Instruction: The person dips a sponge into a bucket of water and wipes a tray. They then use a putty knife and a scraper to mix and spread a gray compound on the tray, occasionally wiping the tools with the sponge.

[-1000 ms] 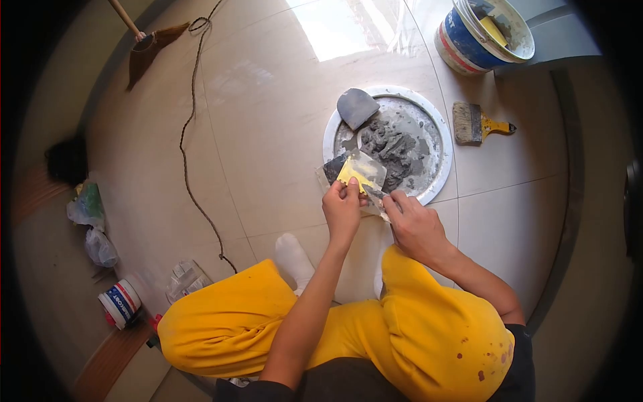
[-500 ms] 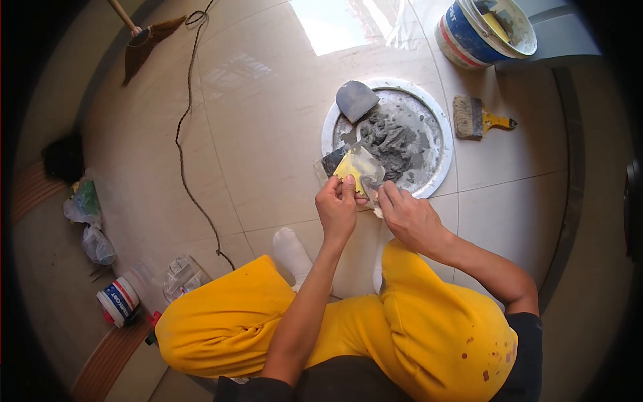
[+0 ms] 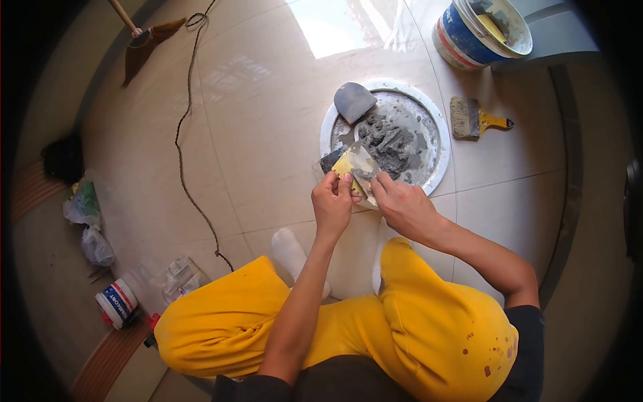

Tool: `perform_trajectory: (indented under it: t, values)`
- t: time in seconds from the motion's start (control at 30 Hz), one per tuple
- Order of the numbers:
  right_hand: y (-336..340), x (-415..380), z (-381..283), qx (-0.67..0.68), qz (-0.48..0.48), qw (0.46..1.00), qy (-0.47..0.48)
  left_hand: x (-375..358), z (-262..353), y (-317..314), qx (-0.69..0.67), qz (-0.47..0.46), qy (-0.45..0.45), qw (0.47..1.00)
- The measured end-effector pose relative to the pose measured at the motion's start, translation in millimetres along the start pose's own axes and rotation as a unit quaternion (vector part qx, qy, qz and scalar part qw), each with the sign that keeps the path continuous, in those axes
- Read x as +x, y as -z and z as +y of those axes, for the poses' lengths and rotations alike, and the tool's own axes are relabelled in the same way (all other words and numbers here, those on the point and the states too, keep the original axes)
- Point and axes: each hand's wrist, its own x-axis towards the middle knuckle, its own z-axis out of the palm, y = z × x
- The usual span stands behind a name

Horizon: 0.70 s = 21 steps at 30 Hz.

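Observation:
My left hand (image 3: 333,201) pinches a yellow notched spreader (image 3: 345,163), smeared with grey, above the near rim of a round metal tray (image 3: 439,175). Close beside it, the fingers of my right hand (image 3: 406,208) are closed at the spreader's grey-coated side. What they grip is hidden. Wet grey mortar (image 3: 392,142) is heaped in the tray. A grey rounded scraper (image 3: 355,102) rests on the tray's far left rim. Behind the spreader, a dark flat piece (image 3: 331,160) shows at the left rim.
A wide paintbrush (image 3: 467,119) lies right of the tray, below a bucket (image 3: 462,39). A dark rope (image 3: 179,144) runs along the tiled floor at left. Farther left are a broom (image 3: 144,47), plastic bags (image 3: 97,244) and a small paint tub (image 3: 119,303).
My right hand has moved slightly up and left along the spreader. The left hand keeps its pinch. The whole view has shifted a little.

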Motion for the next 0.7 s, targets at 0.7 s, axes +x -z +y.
perform_trajectory:
  t: [0.7]
  values:
    - [6.4, 16.8, -10.2, 0.057, 0.024, 0.995, -0.084, -5.2, 2.3, -11.3, 0.074, 0.013, -0.054, 0.996]
